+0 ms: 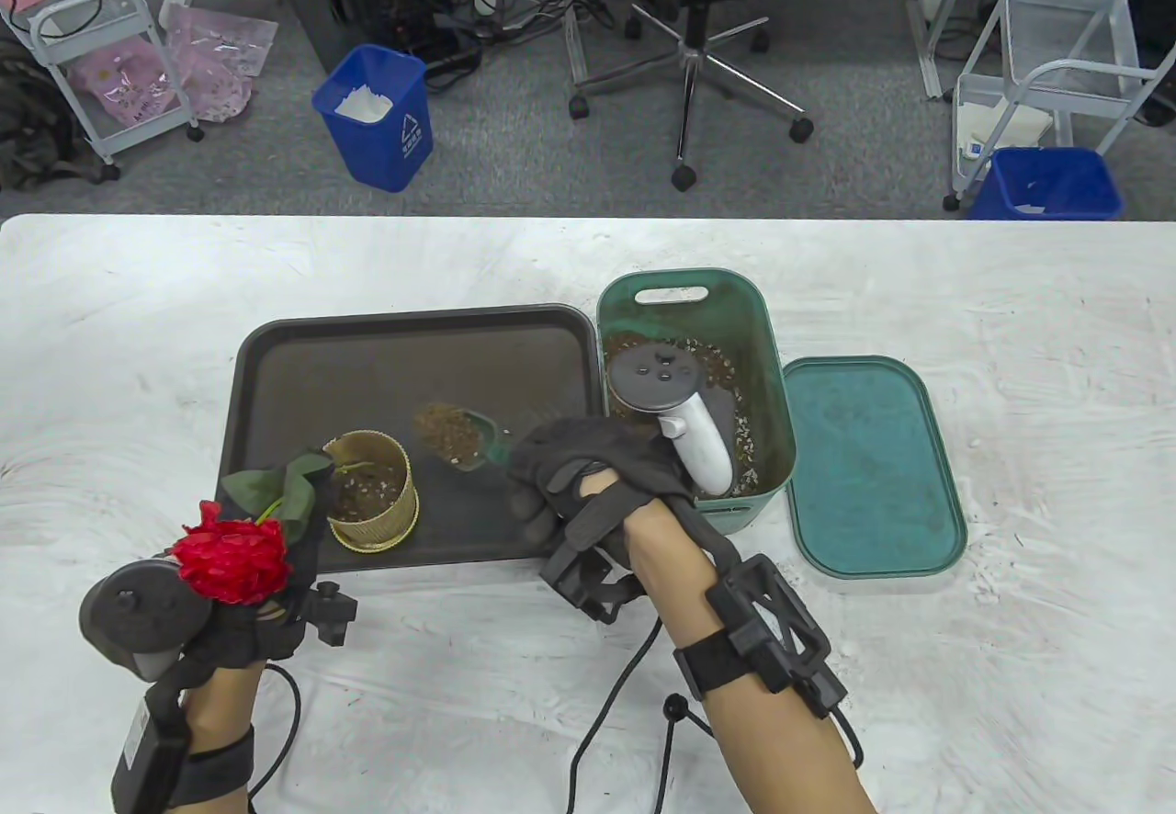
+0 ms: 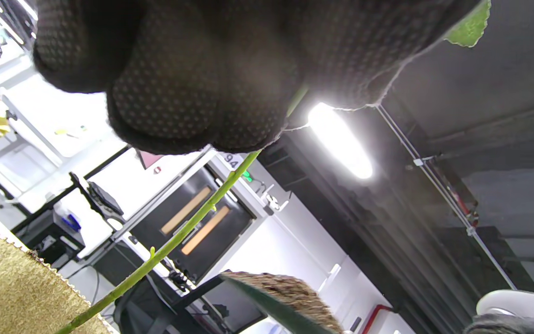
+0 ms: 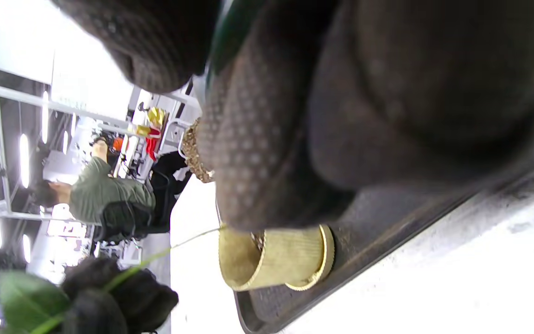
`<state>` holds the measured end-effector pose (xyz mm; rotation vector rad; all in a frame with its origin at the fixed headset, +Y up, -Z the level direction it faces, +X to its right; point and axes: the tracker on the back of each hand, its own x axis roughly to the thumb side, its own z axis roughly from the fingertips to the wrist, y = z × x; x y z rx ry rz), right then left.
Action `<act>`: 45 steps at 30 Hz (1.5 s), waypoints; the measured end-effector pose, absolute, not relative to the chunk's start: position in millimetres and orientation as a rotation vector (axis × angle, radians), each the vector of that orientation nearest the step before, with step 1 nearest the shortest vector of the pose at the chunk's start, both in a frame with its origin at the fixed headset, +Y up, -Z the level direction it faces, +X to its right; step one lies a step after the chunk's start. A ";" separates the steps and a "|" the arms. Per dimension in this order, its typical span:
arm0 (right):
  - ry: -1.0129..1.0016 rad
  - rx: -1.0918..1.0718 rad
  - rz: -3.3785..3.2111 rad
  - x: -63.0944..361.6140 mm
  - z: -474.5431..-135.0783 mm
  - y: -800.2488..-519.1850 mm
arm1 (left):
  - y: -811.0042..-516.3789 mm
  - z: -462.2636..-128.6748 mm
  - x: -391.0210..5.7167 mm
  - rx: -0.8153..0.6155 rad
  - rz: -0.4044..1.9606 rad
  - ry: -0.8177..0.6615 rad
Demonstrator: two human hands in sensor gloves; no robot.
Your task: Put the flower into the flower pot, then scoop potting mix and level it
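Note:
A red flower [image 1: 231, 559] on a green stem [image 2: 188, 227] leans to the left, its stem end inside the gold flower pot [image 1: 369, 491], which holds some potting mix. My left hand [image 1: 299, 566] grips the stem below the leaves [image 1: 276, 488]. My right hand [image 1: 551, 474] holds the handle of a green scoop [image 1: 457, 435] heaped with brown potting mix, hovering just right of the pot. The right wrist view shows the pot [image 3: 271, 257] on the tray, the stem [image 3: 179, 245] and the left hand [image 3: 123, 297].
The pot stands at the front left of a dark tray [image 1: 413, 345]. A green bin [image 1: 770, 364] with potting mix sits right of the tray, its lid [image 1: 873, 469] lying further right. Cables trail over the table's front edge.

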<state>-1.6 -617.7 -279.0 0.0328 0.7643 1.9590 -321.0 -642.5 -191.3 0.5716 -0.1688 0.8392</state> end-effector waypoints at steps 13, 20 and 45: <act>0.668 0.058 2.269 -68.1 -268.7 -632.9 | -640.6 -190.5 -324.5 0.581 0.842 -0.158; 0.496 0.156 2.528 -92.7 -258.0 -621.3 | -640.2 -190.2 -325.0 0.583 0.837 -0.159; 0.073 0.357 2.874 -98.8 -233.4 -594.1 | -640.5 -190.1 -325.1 0.581 0.839 -0.160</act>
